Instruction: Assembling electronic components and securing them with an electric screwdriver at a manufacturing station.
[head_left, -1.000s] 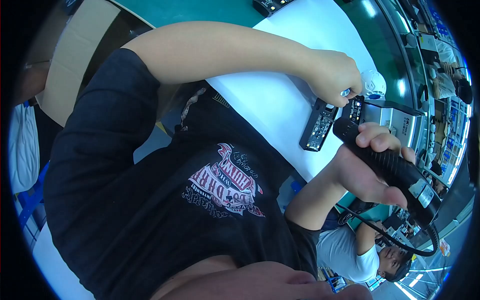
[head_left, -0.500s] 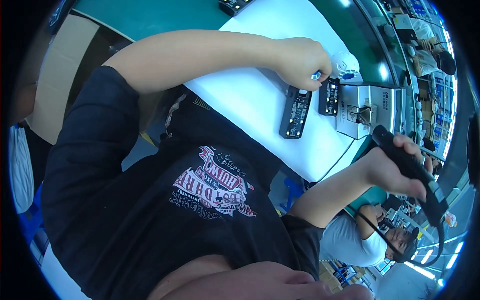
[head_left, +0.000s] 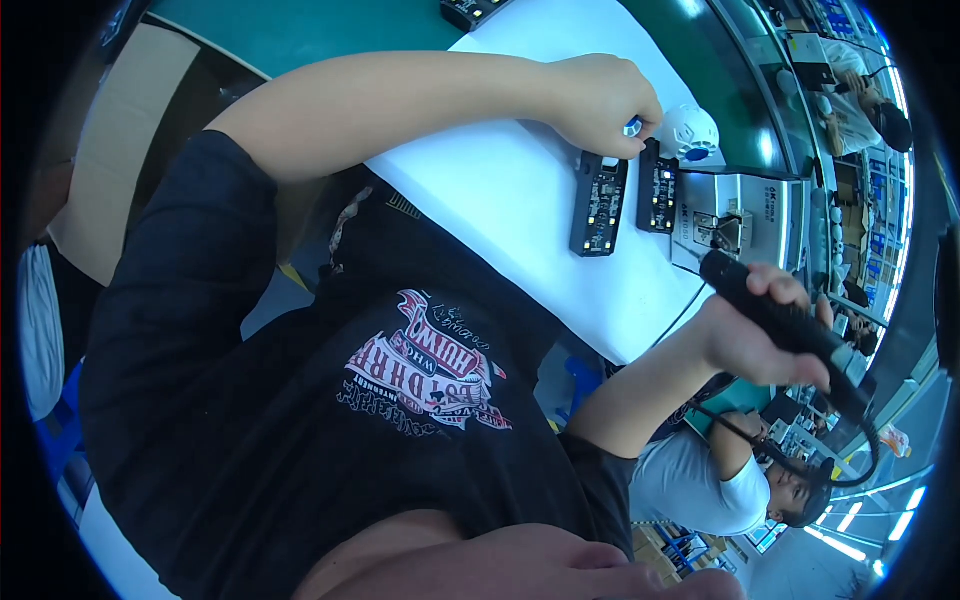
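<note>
My right hand (head_left: pixel 765 325) is wrapped round a black corded electric screwdriver (head_left: pixel 765 310), its thin bit pointing toward a grey box-shaped device. My left hand (head_left: pixel 605 105) is closed above the white work surface (head_left: pixel 500 180), with a small blue-and-white thing (head_left: pixel 633 126) showing between its fingers; its kind is hidden. Just below those fingers lies a black oblong housing with a circuit board (head_left: pixel 600 205). A second such housing (head_left: pixel 657 190) lies close to its right, near the fingertips. Beside the left hand sits a white rounded piece with a blue part (head_left: pixel 690 135).
The grey box-shaped device (head_left: pixel 715 215) stands at the right edge of the white surface. Another black housing (head_left: pixel 470 12) lies at the far edge. An open cardboard box (head_left: pixel 120 150) is at the left. A co-worker in a white shirt (head_left: pixel 700 480) sits at lower right; others work farther off.
My right hand has brought the screwdriver leftward, closer to the grey device. My left hand has risen slightly in the picture, and the nearer housing has shifted up and a little right.
</note>
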